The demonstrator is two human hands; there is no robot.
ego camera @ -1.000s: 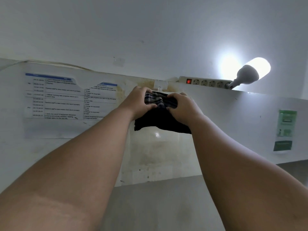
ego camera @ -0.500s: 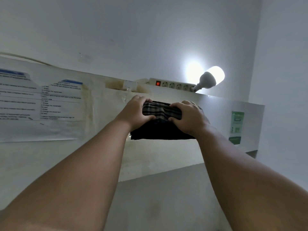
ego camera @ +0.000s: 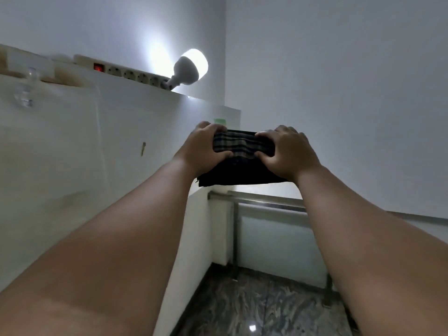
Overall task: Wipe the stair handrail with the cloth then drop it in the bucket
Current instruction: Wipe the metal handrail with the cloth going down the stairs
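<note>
Both hands, left [ego camera: 206, 147] and right [ego camera: 289, 151], are holding the cloth [ego camera: 240, 158] in a tight grip on the wall [ego camera: 150, 132] top's far end. Sliding past that end, it is likely slipping toward the rail [ego camera: 264, 201] below; no bucket is showing.

Left arm: bare, stretched forward and up from the lower left of the view, elbow nearly straight.
Left hand [ego camera: 205, 147]: back of the hand toward the camera, fingers [ego camera: 213, 126] curled over the top, thumb tucked underneath, closed in a grip.
Right arm: bare, reaching forward and up from the lower right, roughly parallel to the left.
Right hand [ego camera: 289, 152]: back toward the camera, fingers curled over, thumb pressed in, gripping.
Spacing: hands level, near each other, not touching.
</note>
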